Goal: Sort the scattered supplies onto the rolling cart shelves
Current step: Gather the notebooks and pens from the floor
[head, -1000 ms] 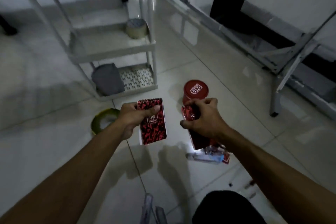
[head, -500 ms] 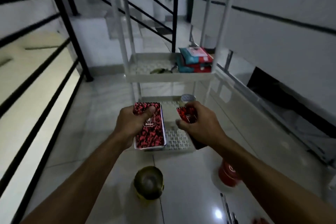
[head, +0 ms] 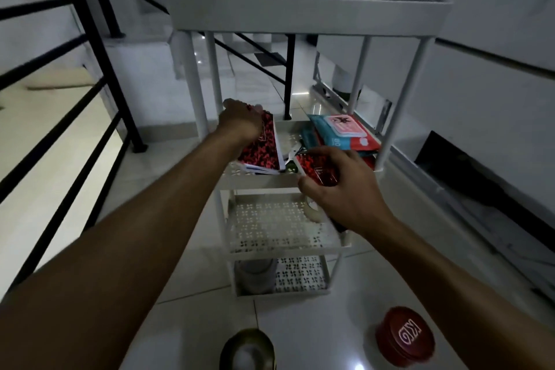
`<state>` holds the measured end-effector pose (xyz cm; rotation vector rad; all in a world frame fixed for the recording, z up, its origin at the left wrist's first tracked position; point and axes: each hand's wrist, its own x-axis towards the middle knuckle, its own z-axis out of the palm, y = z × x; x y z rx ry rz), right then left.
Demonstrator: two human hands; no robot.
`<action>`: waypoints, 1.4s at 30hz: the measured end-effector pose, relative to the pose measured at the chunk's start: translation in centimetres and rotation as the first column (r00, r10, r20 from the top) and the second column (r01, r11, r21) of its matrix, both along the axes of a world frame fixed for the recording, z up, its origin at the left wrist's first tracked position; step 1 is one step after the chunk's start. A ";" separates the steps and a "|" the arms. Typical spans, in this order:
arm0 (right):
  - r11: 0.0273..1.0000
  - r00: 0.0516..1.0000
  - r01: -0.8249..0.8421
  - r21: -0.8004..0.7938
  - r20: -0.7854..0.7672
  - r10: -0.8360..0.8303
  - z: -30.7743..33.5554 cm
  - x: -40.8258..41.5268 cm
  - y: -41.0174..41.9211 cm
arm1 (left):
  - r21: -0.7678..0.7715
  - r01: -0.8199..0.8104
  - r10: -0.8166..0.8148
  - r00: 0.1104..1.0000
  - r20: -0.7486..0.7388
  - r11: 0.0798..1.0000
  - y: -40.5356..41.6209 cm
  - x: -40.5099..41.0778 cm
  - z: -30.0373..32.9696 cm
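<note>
My left hand (head: 240, 123) grips a red-and-black patterned notebook (head: 261, 144) by its top edge, fingers curled round it, and the notebook stands tilted on the second shelf of the white rolling cart (head: 309, 13), its lower edge at the shelf's front lip. Just right of those fingers, my right hand (head: 339, 189) holds a smaller red notebook (head: 318, 170), thumb and fingers pinching it over the front rim of the same shelf. Beyond my right fingers, on the far right of that shelf, lies a stack of teal and red packets (head: 345, 132). Between the two notebooks something small and dark sits on the shelf; I cannot tell what it is. Below my right fingers a roll of tape (head: 312, 213) rests on the third shelf, and a grey object (head: 255, 276) sits on the bottom shelf. On the floor nearer me lie a red round tin (head: 405, 336) and a greenish tape roll (head: 247, 350).
</note>
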<state>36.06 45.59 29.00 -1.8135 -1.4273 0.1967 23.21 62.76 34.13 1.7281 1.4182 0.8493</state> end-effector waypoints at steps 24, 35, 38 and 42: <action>0.960 0.988 0.139 -0.244 0.103 -0.117 2.9 -5.7 12.5 | 0.366 0.284 -0.283 0.957 -0.057 0.886 -6.9 -10.6 -3.2; 0.950 0.981 0.129 -0.286 0.176 -0.080 2.1 -7.2 15.6 | 0.488 0.249 -0.032 0.912 -0.410 0.837 -1.2 -14.0 -6.4; 0.906 0.980 0.133 -0.401 0.187 -0.061 2.4 -7.3 15.6 | 0.317 0.309 -0.212 0.928 -0.306 0.897 -0.5 -13.2 -5.6; 0.851 0.984 0.124 -0.510 0.175 -0.039 2.5 -6.5 13.9 | 0.187 0.370 -0.321 0.915 -0.246 0.910 0.0 -12.2 -4.9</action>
